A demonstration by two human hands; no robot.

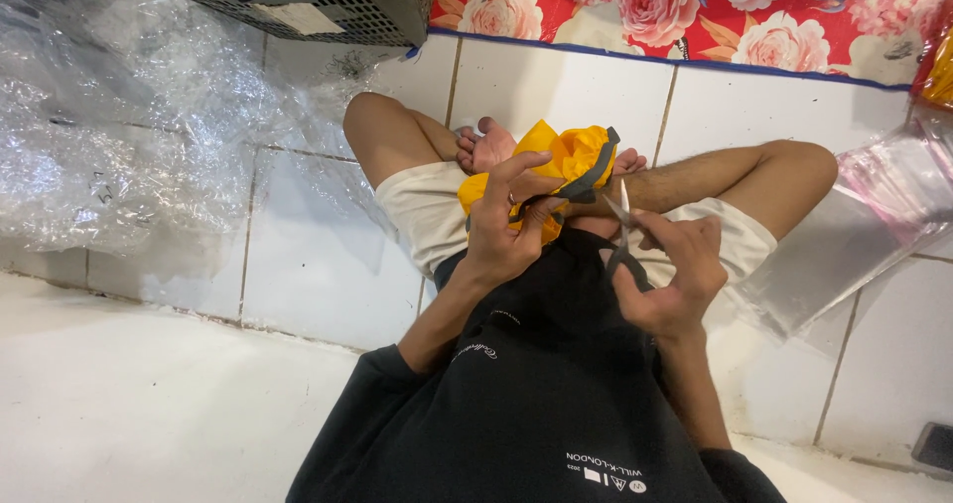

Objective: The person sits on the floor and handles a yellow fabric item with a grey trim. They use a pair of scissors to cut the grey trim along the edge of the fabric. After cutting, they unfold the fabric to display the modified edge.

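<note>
We sit cross-legged on the white tiled floor [556,91]. Our left hand [506,220] is clamped on a bunched yellow fabric piece with grey trim [566,160], held over our lap at 12 o'clock. Our right hand [670,275], closed on small metal scissors [623,215], sets the blades at the grey edge. Judged step: trimming. The next cut calls for taut fabric and fingers clear. Clear plastic sheeting [129,136] lies at 10 o'clock.

Yellow fabric bundle with grey trim [568,160], near centre; red floral-patterned mat with pink roses and blue edge [695,11], far right; white tiled floor [566,91].
</note>
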